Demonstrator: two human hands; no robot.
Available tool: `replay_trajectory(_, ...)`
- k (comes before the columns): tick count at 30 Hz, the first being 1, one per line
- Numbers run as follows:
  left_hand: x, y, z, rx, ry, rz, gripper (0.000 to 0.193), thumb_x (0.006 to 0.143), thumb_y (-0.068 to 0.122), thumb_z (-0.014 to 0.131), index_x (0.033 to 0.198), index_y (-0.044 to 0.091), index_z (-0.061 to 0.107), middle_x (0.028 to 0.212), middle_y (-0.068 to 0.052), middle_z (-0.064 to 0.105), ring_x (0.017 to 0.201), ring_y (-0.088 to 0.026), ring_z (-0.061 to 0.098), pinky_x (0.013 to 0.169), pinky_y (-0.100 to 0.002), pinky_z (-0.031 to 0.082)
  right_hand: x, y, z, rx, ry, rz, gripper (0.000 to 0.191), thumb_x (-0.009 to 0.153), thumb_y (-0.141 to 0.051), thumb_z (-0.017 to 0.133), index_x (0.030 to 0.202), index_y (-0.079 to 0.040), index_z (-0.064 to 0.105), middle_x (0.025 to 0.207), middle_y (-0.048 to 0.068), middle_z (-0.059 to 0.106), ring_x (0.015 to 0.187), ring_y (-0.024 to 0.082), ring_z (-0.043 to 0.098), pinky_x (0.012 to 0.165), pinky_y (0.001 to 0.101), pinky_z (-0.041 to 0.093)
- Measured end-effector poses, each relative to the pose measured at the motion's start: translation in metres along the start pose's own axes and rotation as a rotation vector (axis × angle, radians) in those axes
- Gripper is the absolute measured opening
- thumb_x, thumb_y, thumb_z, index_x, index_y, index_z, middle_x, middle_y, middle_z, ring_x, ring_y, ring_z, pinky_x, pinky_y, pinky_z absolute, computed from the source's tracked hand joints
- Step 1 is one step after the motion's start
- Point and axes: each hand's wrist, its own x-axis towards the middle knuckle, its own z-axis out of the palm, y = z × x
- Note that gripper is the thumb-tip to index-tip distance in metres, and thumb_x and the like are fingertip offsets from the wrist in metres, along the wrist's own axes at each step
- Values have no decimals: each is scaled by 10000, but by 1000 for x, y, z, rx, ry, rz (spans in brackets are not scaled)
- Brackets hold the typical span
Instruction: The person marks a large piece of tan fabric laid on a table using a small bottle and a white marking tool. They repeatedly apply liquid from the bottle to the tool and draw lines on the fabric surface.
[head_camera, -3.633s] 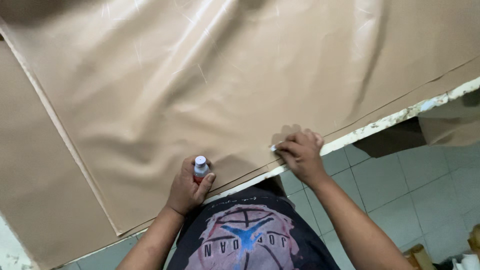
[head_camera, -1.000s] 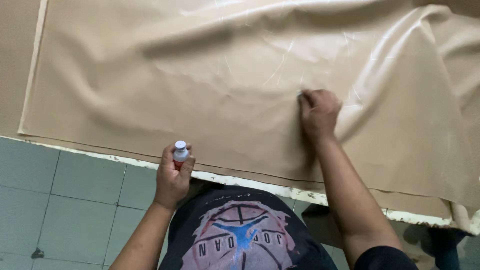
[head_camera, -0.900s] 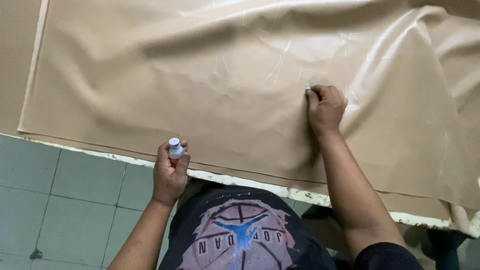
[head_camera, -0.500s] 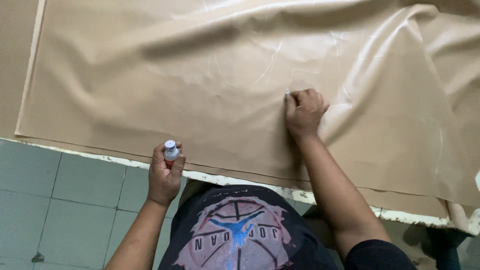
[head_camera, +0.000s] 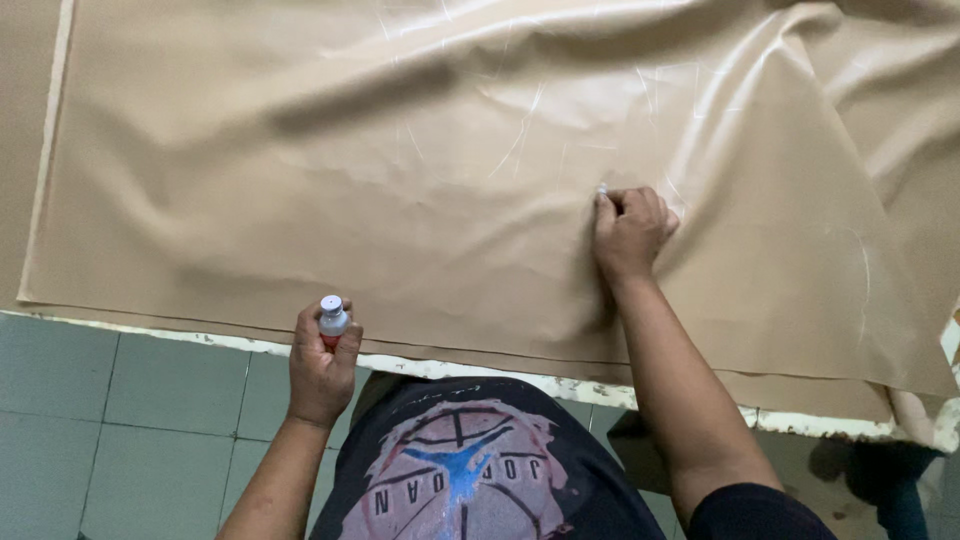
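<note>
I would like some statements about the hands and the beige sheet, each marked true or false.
1. The left hand holds a small bottle with a white cap. True.
2. The right hand rests on the beige sheet. True.
3. The small bottle lies flat on the beige sheet. False: it is upright in the left hand, at the near edge of the sheet.
4. The right hand is open, with the palm up. False: it is closed, knuckles up, pinching something small and white.
5. The floor has grey-green tiles. True.
</note>
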Motion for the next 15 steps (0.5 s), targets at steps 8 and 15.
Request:
replay_trajectory(8,-3,2,1,74,15,37,422,990,325,676,1259,35,531,1113,-123,656,979,-243,661,866,-380,536,-40,33,-50,-33,-143,-61,119,923,-264,806,892,-158,761,960,17,653,1022,243,607,976,459,285)
replay_trajectory(15,-13,26,20,234,19,178,433,1009,338,665,1265,25,510,1080,-170,612,988,-330,614,870,-457,503,-105,126,-107,491,115,510,132,1036,-145,667,1069,-32,607,972,28,648,852,98,596,760,259,509)
